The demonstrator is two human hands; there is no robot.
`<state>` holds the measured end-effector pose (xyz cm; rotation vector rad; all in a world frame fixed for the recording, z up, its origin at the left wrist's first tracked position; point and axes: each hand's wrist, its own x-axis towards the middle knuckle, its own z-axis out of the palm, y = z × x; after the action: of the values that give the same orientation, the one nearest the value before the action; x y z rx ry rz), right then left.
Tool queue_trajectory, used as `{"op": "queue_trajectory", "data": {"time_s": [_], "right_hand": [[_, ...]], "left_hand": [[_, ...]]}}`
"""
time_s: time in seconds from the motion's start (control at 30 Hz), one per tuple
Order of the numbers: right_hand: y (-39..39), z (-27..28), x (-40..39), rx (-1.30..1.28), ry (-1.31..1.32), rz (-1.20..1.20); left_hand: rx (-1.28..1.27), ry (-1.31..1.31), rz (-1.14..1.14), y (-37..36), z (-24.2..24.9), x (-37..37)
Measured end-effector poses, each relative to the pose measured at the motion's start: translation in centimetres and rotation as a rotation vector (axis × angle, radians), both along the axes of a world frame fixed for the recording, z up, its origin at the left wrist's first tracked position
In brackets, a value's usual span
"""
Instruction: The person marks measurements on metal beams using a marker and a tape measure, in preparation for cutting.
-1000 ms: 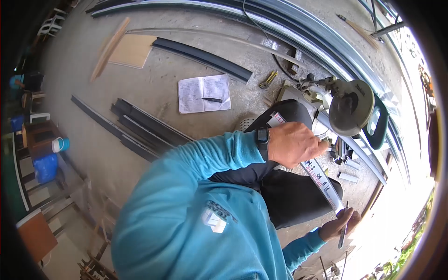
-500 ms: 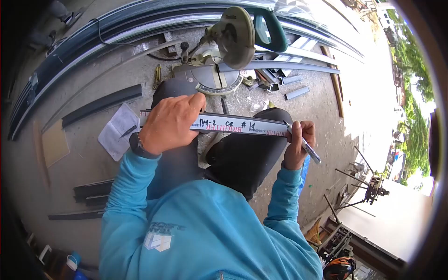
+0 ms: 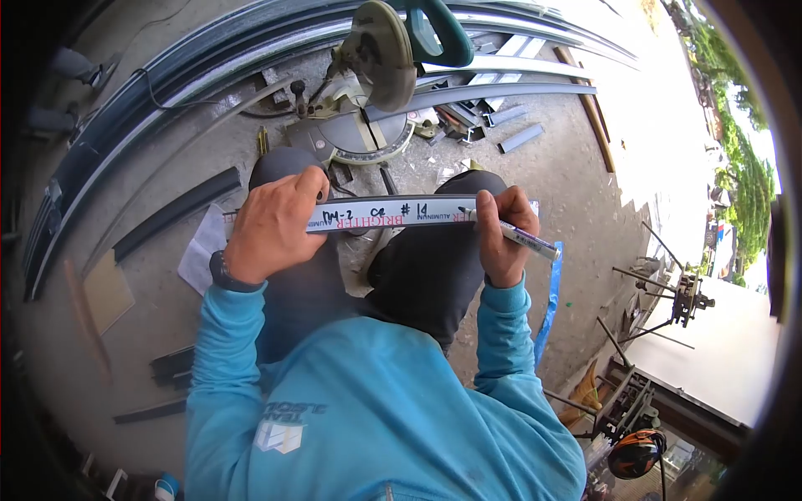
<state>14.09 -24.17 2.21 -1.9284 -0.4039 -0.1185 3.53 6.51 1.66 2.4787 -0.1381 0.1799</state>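
A metal strip [image 3: 393,213] with red "BRIGHTER ALUMINUM" print and black handwriting lies level above my knees. Its left part is gripped by my left hand [image 3: 280,221], fingers wrapped over the edge. My right hand [image 3: 505,238] is closed round a marker pen [image 3: 528,240] and also pinches the strip near its right end, thumb on the printed face. The pen's tip points left, over the strip. Beyond my knees stands a miter saw [image 3: 351,134] with a round blade guard and a green handle.
Long metal profiles [image 3: 192,67] curve across the far floor. Short offcuts [image 3: 520,138] lie right of the saw. White paper [image 3: 200,250] is by my left wrist. Blue tape [image 3: 548,309] hangs near my right sleeve. An orange-black helmet [image 3: 637,453] sits lower right; another person's feet [image 3: 100,71] show upper left.
My right hand has moved left along the strip, and its thumb now presses on the face. The pen has tilted flatter. The camera view has shifted slightly.
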Motion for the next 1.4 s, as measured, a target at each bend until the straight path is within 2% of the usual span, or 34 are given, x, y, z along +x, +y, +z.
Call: {"op": "queue_trajectory", "data": {"time_s": [0.4, 0.6, 0.73, 1.4], "right_hand": [[0.6, -0.1, -0.3, -0.108, 0.029, 0.029], [0.7, -0.4, -0.9, -0.003, 0.038, 0.025], [-0.2, -1.1, -0.2, -0.058, -0.016, 0.002], [1.1, -0.4, -0.7, -0.051, 0.028, -0.121]], "left_hand": [[-0.008, -0.054, -0.005, 0.0, 0.0, -0.2], [0.026, -0.172, 0.013, 0.5, -1.4, -0.6], [0.036, -0.226, 0.024, 0.3, -2.2, -0.9], [0.056, -0.229, 0.022, 0.2, -2.5, -1.0]]}}
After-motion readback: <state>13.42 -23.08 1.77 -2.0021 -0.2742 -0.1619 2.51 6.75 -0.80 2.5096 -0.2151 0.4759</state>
